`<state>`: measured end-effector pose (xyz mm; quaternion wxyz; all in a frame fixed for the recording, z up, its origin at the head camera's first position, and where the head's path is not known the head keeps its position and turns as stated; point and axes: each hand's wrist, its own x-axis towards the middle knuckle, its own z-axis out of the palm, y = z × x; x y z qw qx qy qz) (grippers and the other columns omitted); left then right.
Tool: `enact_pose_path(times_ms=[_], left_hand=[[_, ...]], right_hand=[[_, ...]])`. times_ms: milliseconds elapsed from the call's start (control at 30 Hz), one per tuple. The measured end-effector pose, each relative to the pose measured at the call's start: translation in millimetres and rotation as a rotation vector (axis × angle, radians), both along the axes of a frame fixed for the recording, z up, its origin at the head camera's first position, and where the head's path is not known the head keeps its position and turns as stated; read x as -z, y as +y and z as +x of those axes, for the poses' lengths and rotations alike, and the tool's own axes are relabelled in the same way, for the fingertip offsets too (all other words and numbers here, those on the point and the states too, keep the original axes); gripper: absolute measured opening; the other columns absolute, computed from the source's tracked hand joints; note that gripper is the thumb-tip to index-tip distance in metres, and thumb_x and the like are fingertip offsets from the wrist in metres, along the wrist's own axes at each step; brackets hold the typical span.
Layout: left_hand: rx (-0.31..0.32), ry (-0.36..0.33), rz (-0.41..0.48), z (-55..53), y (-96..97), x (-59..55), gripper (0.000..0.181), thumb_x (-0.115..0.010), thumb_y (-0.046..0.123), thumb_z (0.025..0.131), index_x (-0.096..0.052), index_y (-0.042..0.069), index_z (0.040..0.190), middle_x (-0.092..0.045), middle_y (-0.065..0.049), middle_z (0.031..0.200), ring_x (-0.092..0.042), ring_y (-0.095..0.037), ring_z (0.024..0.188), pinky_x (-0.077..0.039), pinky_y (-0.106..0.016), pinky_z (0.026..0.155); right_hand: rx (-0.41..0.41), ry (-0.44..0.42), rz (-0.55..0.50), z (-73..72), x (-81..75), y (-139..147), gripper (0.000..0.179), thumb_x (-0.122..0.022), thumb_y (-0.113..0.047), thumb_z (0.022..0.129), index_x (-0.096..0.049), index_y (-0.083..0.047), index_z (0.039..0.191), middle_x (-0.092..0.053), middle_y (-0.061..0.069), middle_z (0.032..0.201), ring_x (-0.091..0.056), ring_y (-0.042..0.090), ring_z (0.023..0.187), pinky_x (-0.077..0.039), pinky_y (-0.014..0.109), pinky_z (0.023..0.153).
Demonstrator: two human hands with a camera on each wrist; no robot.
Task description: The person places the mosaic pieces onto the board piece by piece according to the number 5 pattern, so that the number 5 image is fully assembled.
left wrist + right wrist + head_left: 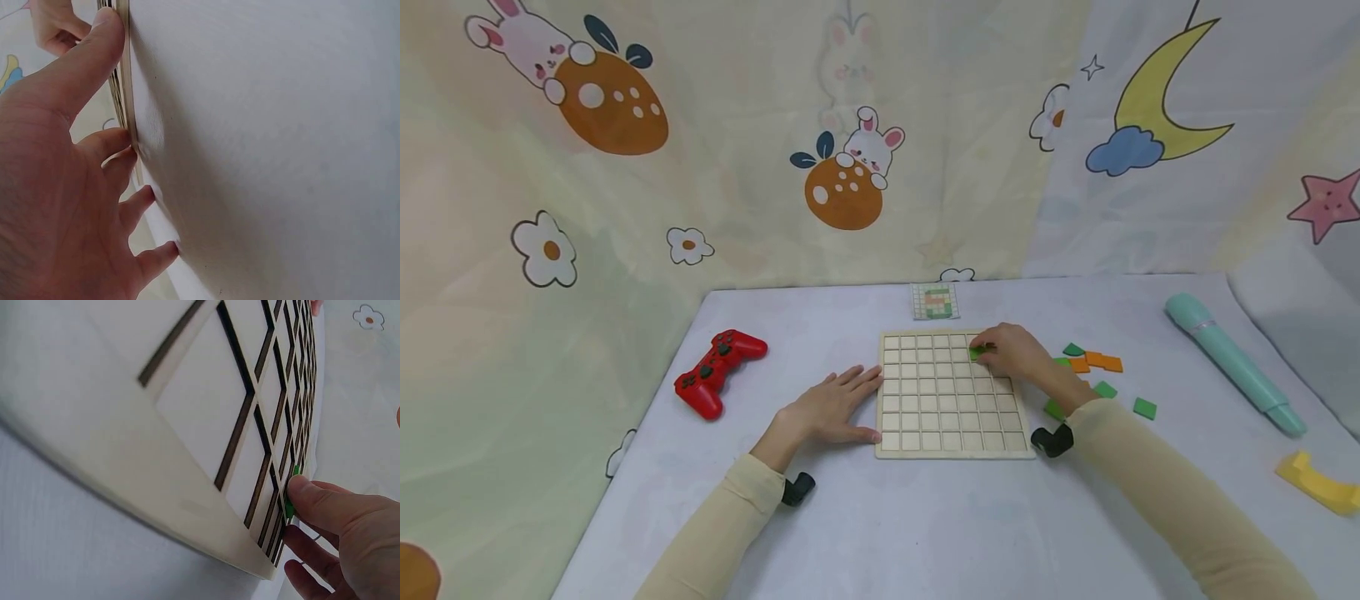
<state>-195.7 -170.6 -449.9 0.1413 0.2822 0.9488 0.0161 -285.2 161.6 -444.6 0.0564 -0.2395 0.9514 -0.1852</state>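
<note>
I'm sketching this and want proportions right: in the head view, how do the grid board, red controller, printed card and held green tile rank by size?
1. Grid board
2. Red controller
3. Printed card
4. Green tile, partly covered by the right hand

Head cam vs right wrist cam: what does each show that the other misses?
Only head: red game controller, teal microphone, yellow curved piece, small pattern card behind the board, loose orange tiles.

Only right wrist: the dark side walls of the grid dividers, up close.

Both: right hand pinching a green tile at the grid board.
</note>
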Motion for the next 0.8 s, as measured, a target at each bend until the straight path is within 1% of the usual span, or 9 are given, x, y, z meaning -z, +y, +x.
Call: enact_pose_path(times_ms=[133,267,433,500,567,633,800], left_hand=[[0.003,-0.007,0.002,0.7,1.2,0.7,0.094,-0.052,0.071,0.085,-0.018,0.020,0.156,-0.011,0.007,0.164,-0.014,-0.022,0.152,-0.024,-0.051,0.119],[0.008,-0.007,0.000,0.7,1.5,2.8,0.094,-0.052,0.071,0.085,-0.018,0.020,0.156,-0.011,0.007,0.164,-0.014,-0.022,0.152,-0.024,-0.051,0.119],[0.009,-0.005,0.005,0.8,2.1,2.0,0.094,-0.052,0.070,0.085,-0.019,0.019,0.156,-0.012,0.006,0.164,-0.015,-0.023,0.151,-0.025,-0.051,0.119],[0.010,-0.005,0.004,0.9,2.3,0.9,0.094,-0.052,0.070,0.085,-0.019,0.019,0.156,-0.012,0.006,0.164,-0.015,-0.024,0.151,-0.025,-0.051,0.119],[0.010,-0.004,0.001,0.9,2.3,0.0,0.094,-0.052,0.071,0.085,-0.019,0.018,0.156,-0.012,0.005,0.164,-0.015,-0.024,0.151,-0.025,-0.051,0.119],[0.009,-0.005,0.002,0.7,2.0,-0.8,0.094,-0.052,0.071,0.085,-0.019,0.018,0.156,-0.013,0.005,0.164,-0.015,-0.024,0.151,-0.025,-0.052,0.119],[0.006,-0.002,-0.001,0.3,0.6,-1.7,0.095,-0.052,0.071,0.085,-0.019,0.019,0.156,-0.012,0.005,0.164,-0.015,-0.024,0.151,-0.026,-0.052,0.118]], right_hand=[[0.013,-0.015,-0.014,1.5,1.9,3.1,0.030,-0.070,-0.015,0.089,-0.070,-0.006,0.117,-0.070,0.013,0.116,-0.063,0.031,0.107,-0.050,0.047,0.092],[0.058,-0.053,-0.060,5.3,0.8,11.8,0.033,-0.068,-0.017,0.091,-0.067,-0.007,0.122,-0.068,0.014,0.120,-0.061,0.032,0.110,-0.049,0.049,0.094],[0.155,-0.115,-0.163,7.6,-2.9,39.3,0.037,-0.064,-0.022,0.094,-0.063,-0.011,0.129,-0.067,0.013,0.122,-0.059,0.033,0.116,-0.047,0.051,0.098],[0.180,-0.141,-0.213,8.5,-5.4,53.6,0.038,-0.063,-0.021,0.094,-0.060,-0.011,0.131,-0.066,0.013,0.125,-0.059,0.034,0.116,-0.047,0.051,0.099],[0.199,-0.166,-0.236,10.3,-9.3,67.5,0.041,-0.062,-0.019,0.095,-0.057,-0.009,0.134,-0.063,0.014,0.129,-0.059,0.033,0.117,-0.047,0.051,0.100],[0.213,-0.182,-0.240,11.8,-12.3,80.5,0.043,-0.062,-0.018,0.095,-0.055,-0.007,0.135,-0.061,0.016,0.131,-0.058,0.034,0.118,-0.047,0.051,0.101],[0.256,-0.205,-0.192,12.5,-15.8,105.4,0.046,-0.061,-0.022,0.095,-0.052,-0.006,0.137,-0.058,0.020,0.134,-0.053,0.039,0.122,-0.045,0.054,0.102]])
